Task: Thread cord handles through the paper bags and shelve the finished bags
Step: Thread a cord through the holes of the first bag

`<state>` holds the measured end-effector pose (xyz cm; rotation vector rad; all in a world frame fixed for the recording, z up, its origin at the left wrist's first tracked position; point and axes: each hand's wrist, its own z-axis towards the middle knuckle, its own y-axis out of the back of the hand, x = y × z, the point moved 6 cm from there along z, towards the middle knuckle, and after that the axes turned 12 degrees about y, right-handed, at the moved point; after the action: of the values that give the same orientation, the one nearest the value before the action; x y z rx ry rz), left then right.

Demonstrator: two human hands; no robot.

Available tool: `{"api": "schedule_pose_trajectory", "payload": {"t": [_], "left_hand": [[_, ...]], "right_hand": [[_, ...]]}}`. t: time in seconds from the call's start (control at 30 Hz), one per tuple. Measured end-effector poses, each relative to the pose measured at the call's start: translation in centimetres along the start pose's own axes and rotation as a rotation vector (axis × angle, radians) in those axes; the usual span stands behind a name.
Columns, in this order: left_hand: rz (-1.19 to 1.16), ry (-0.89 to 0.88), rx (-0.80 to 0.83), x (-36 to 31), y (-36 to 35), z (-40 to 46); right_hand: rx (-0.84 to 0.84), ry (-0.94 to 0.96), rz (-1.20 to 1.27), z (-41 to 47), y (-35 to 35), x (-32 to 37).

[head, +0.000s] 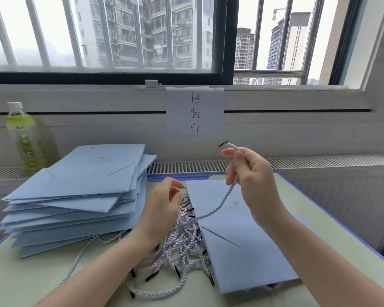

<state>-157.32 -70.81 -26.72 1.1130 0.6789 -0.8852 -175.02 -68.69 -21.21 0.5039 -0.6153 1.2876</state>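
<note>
Nearest me, both forearms reach in from the bottom edge over the surface (20, 282). My landmark is the flat bag (242, 251) lying under my right forearm. Just left of the bag, partly tucked under its edge, sits the tangle of cords (175, 258), pale twisted rope with black tips.

My left hand (162, 209) hovers at the bag's upper left corner, wrist bent, fingers curled, thumb and forefinger pinched together over the tangle; I cannot tell whether they hold a cord tip.

My right hand (251, 180) is raised above the bag's far end, palm turned toward me. Its fingers (237, 160) grip one cord (217, 207): the black tip sticks out above the fingertips, and the rest hangs down across the bag to the tangle.

Left of the bag, a stack (80, 196) of folded blue bags lies fanned. Beyond the stack stands a green bottle (24, 138). Behind the bag, a paper sign (194, 111) hangs under the window (120, 41).
</note>
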Motion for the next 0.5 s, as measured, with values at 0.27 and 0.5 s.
{"api": "schedule_pose_trajectory", "payload": {"t": [0.27,0.5], "left_hand": [[0.107,0.503,0.175,2.2,-5.0,5.3],[-0.190,0.431,0.002,1.2,-4.1,6.0]], "right_hand": [[-0.072,-0.535,0.648,0.5,1.9,-3.2],[-0.182,-0.588,0.794,0.9,3.3,-3.5]]}}
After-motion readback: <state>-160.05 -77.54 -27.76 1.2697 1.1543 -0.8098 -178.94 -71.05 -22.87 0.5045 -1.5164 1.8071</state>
